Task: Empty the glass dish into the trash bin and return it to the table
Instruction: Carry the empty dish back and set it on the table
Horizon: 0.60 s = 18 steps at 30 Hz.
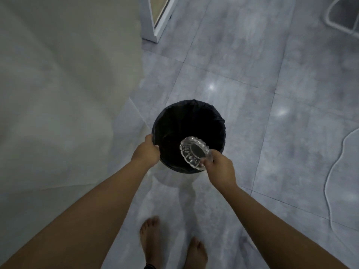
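Observation:
A round trash bin [204, 111] lined with a black bag stands on the grey tiled floor in the middle of the view. My left hand [146, 152] grips the bin's near-left rim. My right hand [219, 167] holds a cut-glass dish [194, 152] by its near edge. The dish is tilted over the bin's opening, above the near-right part of the rim. I cannot see anything inside the dish or the dark bin.
A large pale surface [58, 84] fills the left side, beside the bin. A white cabinet or door frame [153, 22] stands at the back. A white cable [330, 171] trails over the floor at the right. My bare feet [171, 243] are below the bin.

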Available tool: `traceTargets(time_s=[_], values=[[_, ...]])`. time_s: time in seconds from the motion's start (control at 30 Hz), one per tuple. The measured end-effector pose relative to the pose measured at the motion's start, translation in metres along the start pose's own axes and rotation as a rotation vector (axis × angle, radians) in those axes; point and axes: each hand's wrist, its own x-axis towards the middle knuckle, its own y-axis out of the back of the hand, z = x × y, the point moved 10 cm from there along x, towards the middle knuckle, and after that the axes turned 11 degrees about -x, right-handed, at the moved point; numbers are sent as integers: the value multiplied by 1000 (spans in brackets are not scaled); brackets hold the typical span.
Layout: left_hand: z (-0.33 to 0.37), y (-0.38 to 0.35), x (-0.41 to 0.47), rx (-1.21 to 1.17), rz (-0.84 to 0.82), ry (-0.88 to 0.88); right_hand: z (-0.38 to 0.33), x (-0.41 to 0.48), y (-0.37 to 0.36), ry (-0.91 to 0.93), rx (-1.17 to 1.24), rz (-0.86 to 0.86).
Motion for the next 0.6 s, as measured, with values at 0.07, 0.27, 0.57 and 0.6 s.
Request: traceTargets(time_s=[0.07, 0.27, 0.57, 0.6], values=[[30, 13, -23, 59, -33, -64, -8, -8, 17, -100, 102, -30], [118, 80, -114, 53, -16, -194, -89, -50, 88, -161, 444, -156], [154, 177, -255, -610, 107, -198, -229, -145, 188, 106, 367, -324], [150, 189, -270, -639, 123, -206, -241, -155, 192, 128, 347, -342]])
